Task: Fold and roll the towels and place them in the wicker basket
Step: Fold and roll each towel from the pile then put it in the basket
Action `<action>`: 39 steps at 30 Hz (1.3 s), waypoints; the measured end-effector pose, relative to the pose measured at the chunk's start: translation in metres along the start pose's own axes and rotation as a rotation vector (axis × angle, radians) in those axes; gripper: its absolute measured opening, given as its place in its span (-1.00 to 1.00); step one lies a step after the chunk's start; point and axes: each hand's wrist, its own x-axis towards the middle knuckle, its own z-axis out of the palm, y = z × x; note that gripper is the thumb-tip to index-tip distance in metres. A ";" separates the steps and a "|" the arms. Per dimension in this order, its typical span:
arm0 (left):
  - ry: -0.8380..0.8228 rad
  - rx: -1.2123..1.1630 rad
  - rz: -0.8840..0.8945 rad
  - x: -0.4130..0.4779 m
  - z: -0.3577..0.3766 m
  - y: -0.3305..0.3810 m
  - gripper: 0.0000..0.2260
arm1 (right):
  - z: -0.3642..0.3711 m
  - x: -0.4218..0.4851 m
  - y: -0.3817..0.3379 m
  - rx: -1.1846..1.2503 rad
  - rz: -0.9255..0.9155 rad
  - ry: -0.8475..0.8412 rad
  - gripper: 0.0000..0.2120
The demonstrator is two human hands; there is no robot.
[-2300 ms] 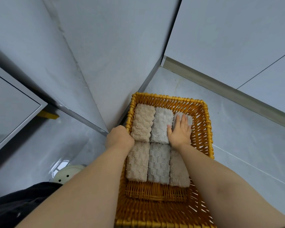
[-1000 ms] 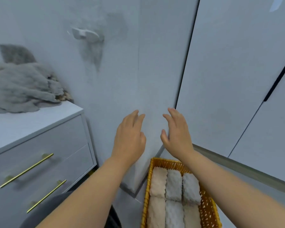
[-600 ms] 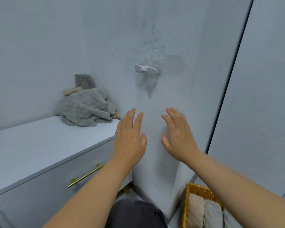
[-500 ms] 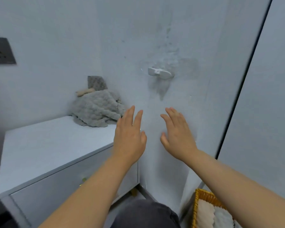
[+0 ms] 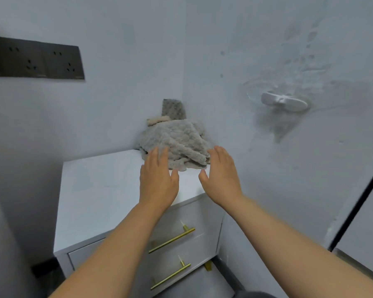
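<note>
Your left hand [image 5: 158, 179] and right hand [image 5: 221, 175] were held apart, palms down, fingers straight and empty, flanking the near edge of the crumpled towels [image 5: 177, 145] heaped in the tabletop's [image 5: 99, 190] back corner. This spread seemed suited to gathering one for folding. Contact could not be told. The wicker basket was out of view.

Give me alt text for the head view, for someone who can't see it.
The left hand and right hand, open and empty, reach toward a heap of grey towels in the back corner of a white cabinet. Brass-handled drawers sit below; a socket panel and a white hook are on the walls.
</note>
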 end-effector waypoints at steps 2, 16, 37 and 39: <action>-0.041 -0.033 -0.080 0.001 0.005 -0.015 -0.45 | 0.018 0.004 -0.008 0.056 0.031 -0.015 -0.50; -0.353 -0.068 -0.274 0.034 0.023 -0.079 -0.37 | 0.101 0.049 -0.026 0.069 0.199 0.004 -0.67; -0.090 -0.460 -0.136 0.057 -0.025 -0.053 -0.40 | -0.007 0.089 -0.046 0.864 0.205 0.058 -0.69; -0.088 -0.474 -0.121 0.056 -0.026 -0.046 -0.40 | -0.012 0.087 -0.045 0.868 0.206 0.014 -0.67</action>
